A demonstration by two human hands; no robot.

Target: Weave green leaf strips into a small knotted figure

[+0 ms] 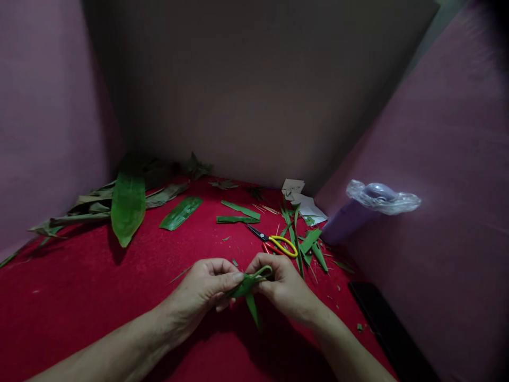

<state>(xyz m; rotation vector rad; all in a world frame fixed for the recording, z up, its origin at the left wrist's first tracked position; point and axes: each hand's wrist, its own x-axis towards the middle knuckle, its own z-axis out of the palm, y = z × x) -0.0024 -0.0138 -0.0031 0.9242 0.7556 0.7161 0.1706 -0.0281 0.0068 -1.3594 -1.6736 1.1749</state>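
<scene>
From afar, I pinch the folded leaf (240, 289) with both my left grip (207, 284) and right grip (284, 284), its tail (252, 309) hanging between them.

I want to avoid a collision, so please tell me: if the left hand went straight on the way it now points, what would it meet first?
Beyond the folded green leaf it holds, the left hand would probably meet the right hand first; depth is hard to judge.

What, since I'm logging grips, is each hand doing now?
Left hand: closed, pinching a folded green leaf piece.
Right hand: closed, holding the same piece near its looped end.
</scene>
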